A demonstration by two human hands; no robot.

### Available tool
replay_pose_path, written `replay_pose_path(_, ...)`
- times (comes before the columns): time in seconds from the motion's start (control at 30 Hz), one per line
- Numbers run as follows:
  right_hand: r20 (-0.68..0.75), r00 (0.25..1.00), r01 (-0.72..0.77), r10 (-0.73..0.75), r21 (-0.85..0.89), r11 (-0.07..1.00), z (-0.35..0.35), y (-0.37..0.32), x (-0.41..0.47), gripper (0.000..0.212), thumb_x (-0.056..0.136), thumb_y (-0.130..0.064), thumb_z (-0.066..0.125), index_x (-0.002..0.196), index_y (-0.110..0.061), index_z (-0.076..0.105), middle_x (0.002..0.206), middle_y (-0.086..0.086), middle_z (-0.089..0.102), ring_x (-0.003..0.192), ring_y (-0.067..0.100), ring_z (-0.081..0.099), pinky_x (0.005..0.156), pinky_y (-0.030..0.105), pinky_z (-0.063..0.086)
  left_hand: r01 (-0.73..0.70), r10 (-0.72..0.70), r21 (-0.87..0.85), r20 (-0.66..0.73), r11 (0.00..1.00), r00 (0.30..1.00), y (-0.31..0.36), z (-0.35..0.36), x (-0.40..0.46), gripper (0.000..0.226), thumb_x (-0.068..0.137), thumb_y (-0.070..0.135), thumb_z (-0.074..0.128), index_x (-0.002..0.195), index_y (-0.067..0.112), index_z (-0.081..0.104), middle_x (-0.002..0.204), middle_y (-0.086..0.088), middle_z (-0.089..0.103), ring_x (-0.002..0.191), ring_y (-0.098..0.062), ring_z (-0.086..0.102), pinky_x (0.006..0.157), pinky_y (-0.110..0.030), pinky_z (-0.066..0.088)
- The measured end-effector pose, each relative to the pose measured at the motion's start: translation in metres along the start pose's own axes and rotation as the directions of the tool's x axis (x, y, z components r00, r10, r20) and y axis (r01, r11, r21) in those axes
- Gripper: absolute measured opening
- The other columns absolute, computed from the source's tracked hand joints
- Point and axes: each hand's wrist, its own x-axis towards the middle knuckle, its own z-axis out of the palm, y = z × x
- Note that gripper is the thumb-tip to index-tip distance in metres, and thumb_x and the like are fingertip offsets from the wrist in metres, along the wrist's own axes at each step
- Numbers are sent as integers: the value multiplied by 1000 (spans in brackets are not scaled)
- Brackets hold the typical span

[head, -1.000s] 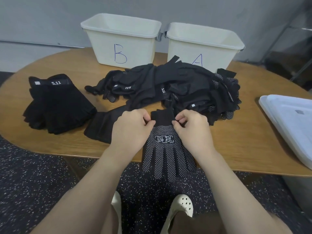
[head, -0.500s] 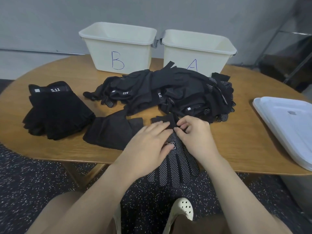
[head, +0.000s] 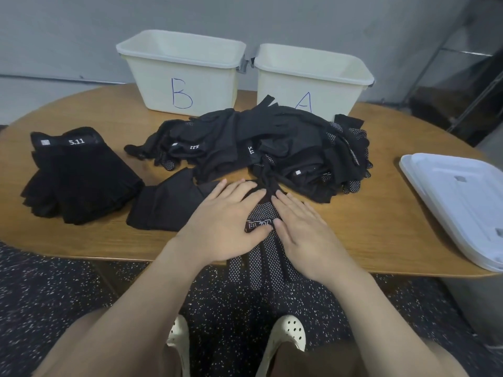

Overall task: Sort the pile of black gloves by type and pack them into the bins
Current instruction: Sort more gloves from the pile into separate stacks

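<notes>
A black glove with white dots (head: 265,258) lies at the table's front edge, its fingers hanging over the edge. My left hand (head: 227,216) and my right hand (head: 300,231) press flat on it, fingers straight, side by side. Behind them a loose pile of black gloves (head: 272,148) covers the table's middle. A neat stack of black 5.11 gloves (head: 76,175) sits at the left. A flat black piece (head: 166,205) lies just left of my left hand. Bin B (head: 181,74) and bin A (head: 313,77) stand at the back.
White bin lids (head: 460,202) lie stacked at the table's right end. The wooden table (head: 381,213) is oval, with a speckled dark floor below. My feet in pale clogs show under the front edge. A grey wall rises behind the bins.
Both hands let go of the dotted glove's cuff, which they pinched a second ago, and now lie flat on the glove. The left flattened first, then the right.
</notes>
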Motion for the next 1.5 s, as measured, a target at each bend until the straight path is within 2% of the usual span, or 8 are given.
replay_pose_path(0.13,58,998,-10,14,-66,998,-3,-1,1,58,112,-42,16,164,-26,0,168,-15,-9,152,-3,-14,127,28,-10,15,-12,42,-74,999,997,-1,3,2,71,97,56,22,156,22,40,143,1,47,137,-18,41,128,-42,15)
replay_pose_path(0.3,118,993,5,0,-39,999,-8,3,-2,57,112,-40,20,164,-30,0,167,-19,-11,149,-7,-19,125,26,-14,29,-16,90,-136,996,991,6,6,5,67,101,57,21,152,22,46,122,0,48,120,-21,47,124,-47,21)
replay_pose_path(0.5,92,995,-43,49,-61,997,-9,-3,-8,61,108,-51,18,164,-31,1,167,-21,-10,151,-6,-16,127,30,-9,29,-13,114,-145,993,989,8,13,11,64,102,51,23,149,18,50,139,-5,52,134,-27,44,123,-53,25)
replay_pose_path(0.7,76,996,-42,46,-52,998,-5,2,-1,65,106,-56,13,164,-30,-1,168,-20,-11,150,-7,-20,125,29,-16,23,-7,126,-130,992,992,4,3,7,61,99,50,28,135,18,65,141,-1,61,132,-22,51,112,-42,39)
replay_pose_path(0.9,-9,999,46,-46,-17,999,-10,2,-2,68,103,-60,11,164,-29,11,168,-19,0,151,-10,-12,126,26,-13,47,-46,27,-58,998,997,5,8,-7,75,100,57,5,163,22,25,171,3,18,157,-11,15,129,-35,7)
replay_pose_path(1.1,58,997,50,-49,-8,999,-2,3,-4,73,100,-66,12,163,-33,1,167,-23,-9,146,-15,-21,126,25,-12,25,-25,-3,-29,1000,999,-2,8,-6,62,109,49,13,165,23,8,172,5,0,158,-8,-4,129,-34,-5)
replay_pose_path(1.33,-36,999,29,-24,142,989,-5,13,-1,79,94,-78,18,158,-34,32,164,-24,18,151,-12,6,127,25,0,221,-224,-39,-202,975,953,-12,-10,-37,61,107,49,16,164,25,19,171,1,16,159,-16,9,130,-37,3)
replay_pose_path(1.5,-251,968,42,12,208,977,-25,-20,14,49,100,-53,42,130,-22,65,133,-18,59,124,6,54,111,33,42,399,-446,-215,-264,891,855,-28,-21,-60,56,104,32,45,158,25,34,155,6,45,144,-12,38,123,-33,30)
